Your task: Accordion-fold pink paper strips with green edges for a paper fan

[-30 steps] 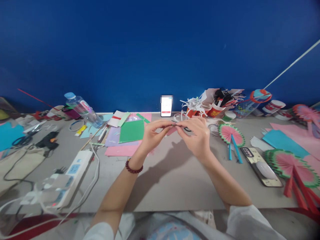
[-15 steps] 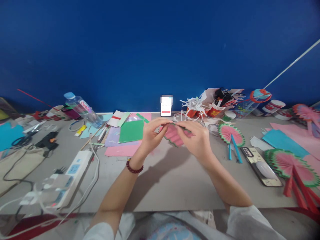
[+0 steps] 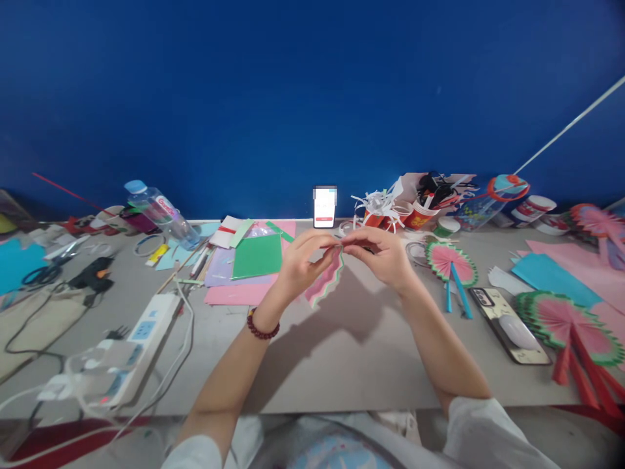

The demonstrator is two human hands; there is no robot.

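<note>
Over the middle of the grey table [image 3: 342, 352] I hold a pleated pink paper fan piece [image 3: 326, 281] with a white and green zigzag edge. My left hand [image 3: 303, 264] pinches its top end, and the piece hangs down below those fingers. My right hand [image 3: 385, 257] pinches the same top end from the right, fingertips meeting the left hand's. A dark red bead bracelet [image 3: 260, 327] circles my left wrist.
Green, pink and purple paper sheets [image 3: 254, 260] lie behind my left hand. A phone [image 3: 325, 207] leans on the blue wall. Finished paper fans [image 3: 452, 264] and a phone in a case [image 3: 508, 322] sit right. A power strip [image 3: 131, 339], glue gun [image 3: 90, 277] and bottle [image 3: 161, 212] are left.
The folded piece, hidden between my fingertips a second ago, has spread and turned; it now hangs down from the pinch under my left hand. My right hand has risen slightly.
</note>
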